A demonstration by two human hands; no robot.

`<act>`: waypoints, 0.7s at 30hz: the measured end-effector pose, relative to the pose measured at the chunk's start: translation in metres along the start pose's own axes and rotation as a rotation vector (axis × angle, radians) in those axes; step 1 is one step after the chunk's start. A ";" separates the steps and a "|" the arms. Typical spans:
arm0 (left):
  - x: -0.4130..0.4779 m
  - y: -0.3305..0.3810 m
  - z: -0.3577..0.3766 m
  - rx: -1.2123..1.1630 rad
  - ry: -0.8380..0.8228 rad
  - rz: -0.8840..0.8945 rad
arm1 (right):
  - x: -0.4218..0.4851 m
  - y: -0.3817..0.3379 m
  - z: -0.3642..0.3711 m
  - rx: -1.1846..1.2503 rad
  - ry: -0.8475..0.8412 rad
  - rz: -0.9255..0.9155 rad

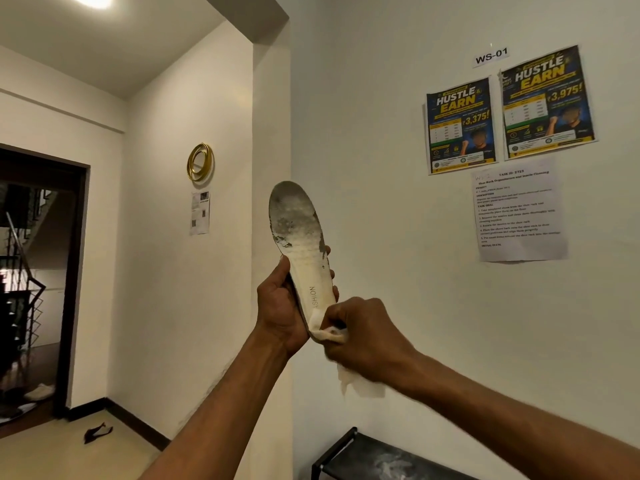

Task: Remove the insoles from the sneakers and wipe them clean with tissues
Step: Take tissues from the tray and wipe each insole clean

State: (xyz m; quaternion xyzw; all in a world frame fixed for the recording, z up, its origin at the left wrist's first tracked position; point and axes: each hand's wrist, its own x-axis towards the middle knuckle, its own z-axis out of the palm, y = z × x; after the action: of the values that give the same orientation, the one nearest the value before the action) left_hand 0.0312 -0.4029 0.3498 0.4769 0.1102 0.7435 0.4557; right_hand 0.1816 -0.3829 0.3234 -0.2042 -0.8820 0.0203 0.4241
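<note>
Currently in hand: one insole (pixel 301 244), out of its sneaker, held up before the wall, toe toward 12 o'clock, heel toward 6 o'clock.
Left hand (pixel 280 306): fingers and thumb wrapped round the insole's lower half, thumb on the edge at 9 o'clock, fingertips showing past the edge at 3 o'clock.
Reason for hold: probably an upright bracing grip, keeping the printed top face toward the person for wiping.
Right hand (pixel 367 334): at 4 o'clock of the left hand, fingers curled, pinching a tissue (pixel 362 384) against the heel end.
Tissue: bunched where it meets the heel; the loose remainder hangs toward 6 o'clock below the hand.
Soiling: grey, patchy grime over the toe half; heel half paler. Judgement: most wiping remains at the 12 o'clock end.
Shoe rack (pixel 334 448): dark, at 6 o'clock of the hands, only a corner in view; its contents cannot be told.
Sneakers: none by the hands; a pale shoe (pixel 40 391) lies past the doorway at 8 o'clock, too small to identify.
</note>
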 end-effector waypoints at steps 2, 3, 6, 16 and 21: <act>-0.001 0.000 0.001 -0.028 0.001 0.011 | 0.006 0.005 -0.009 0.053 0.115 0.040; -0.002 0.001 0.002 -0.035 0.006 0.009 | 0.008 0.005 -0.010 0.066 0.132 0.030; -0.002 0.001 0.003 0.005 0.028 -0.011 | 0.003 -0.005 -0.004 0.039 0.032 -0.039; -0.008 -0.005 0.011 -0.007 0.025 -0.045 | 0.022 -0.012 -0.018 0.017 0.184 -0.147; -0.014 -0.011 0.020 -0.002 0.021 -0.114 | 0.037 -0.009 -0.034 -0.031 0.324 -0.093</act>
State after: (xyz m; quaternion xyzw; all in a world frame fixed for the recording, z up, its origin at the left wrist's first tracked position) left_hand 0.0557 -0.4133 0.3447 0.4616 0.1411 0.7213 0.4968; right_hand 0.1837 -0.3814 0.3744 -0.1704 -0.8109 -0.0461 0.5579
